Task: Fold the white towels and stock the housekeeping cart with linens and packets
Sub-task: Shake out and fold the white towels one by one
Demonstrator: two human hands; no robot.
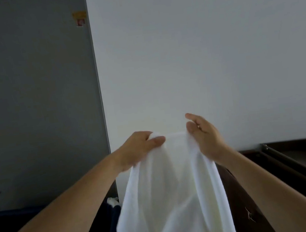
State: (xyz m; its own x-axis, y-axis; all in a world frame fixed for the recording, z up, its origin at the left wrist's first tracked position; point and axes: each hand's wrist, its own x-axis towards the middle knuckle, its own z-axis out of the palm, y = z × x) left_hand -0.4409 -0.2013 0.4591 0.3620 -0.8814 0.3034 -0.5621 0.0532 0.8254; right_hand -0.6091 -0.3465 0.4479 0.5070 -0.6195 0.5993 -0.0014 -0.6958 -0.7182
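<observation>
Housekeeping at a pale wall [207, 49]: beside a grey panel [27, 94], the left hand [140, 150] grips one top corner of a white towel [170, 192] hanging between both forearms; the right hand [205, 138] pinches the other corner, near dark shelving [301, 156].

Both arms are bare and raised in front of the body. The left forearm [72, 202] runs from the near left corner up toward the centre, and the right forearm [265, 178] mirrors it from the near right corner. The left hand [140, 147] grips the top edge of the white towel [170, 192], with the fingers curled behind it and the left thumb [157, 140] laid across the front. The right hand [204, 134] holds the opposite end of that edge at thumb level, with the right index finger [190, 116] lifted clear. The hands are level and near each other.
</observation>
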